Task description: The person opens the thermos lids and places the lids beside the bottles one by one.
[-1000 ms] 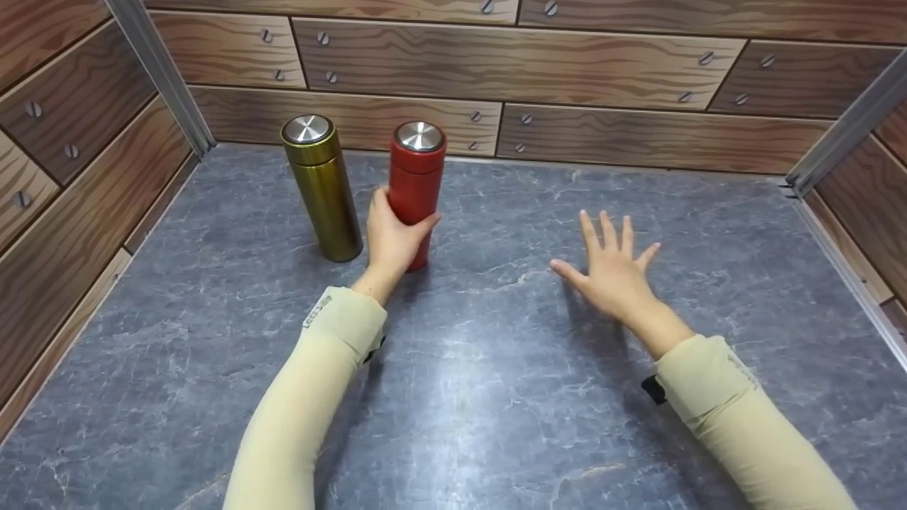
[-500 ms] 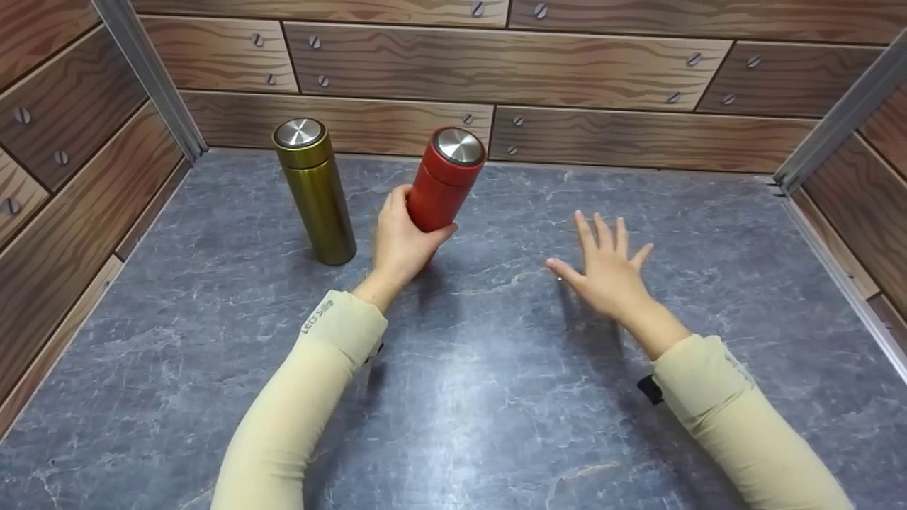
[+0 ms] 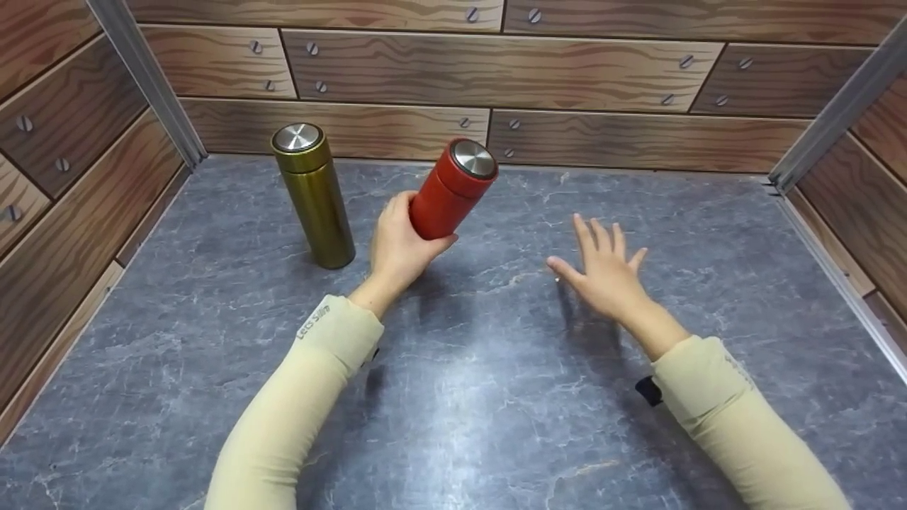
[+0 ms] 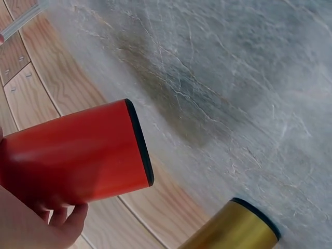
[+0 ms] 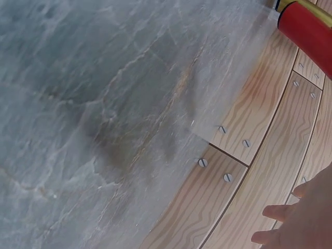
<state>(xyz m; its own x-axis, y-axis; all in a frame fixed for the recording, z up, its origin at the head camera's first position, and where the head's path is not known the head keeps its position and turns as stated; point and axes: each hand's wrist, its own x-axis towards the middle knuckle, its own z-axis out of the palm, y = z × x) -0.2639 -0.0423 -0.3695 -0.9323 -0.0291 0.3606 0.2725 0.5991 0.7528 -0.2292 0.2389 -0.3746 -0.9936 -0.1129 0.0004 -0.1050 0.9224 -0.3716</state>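
Observation:
My left hand grips a red thermos flask round its body, thumb along the near side. The flask tilts, its silver lid leaning to the right in the head view. In the left wrist view the red flask's dark base shows above the tabletop. An olive-gold thermos flask stands upright just left of my left hand. My right hand hovers over the table to the right with fingers spread, holding nothing. The right wrist view catches part of the red flask in its upper corner.
A grey marbled tabletop spreads beneath both hands. Wood-patterned panels rise at the back and on both sides. Metal posts stand at the two far corners.
The red flask, upright a second ago, has been lifted and tipped rightward by my left hand. My right hand has barely moved. The olive-gold flask stays standing.

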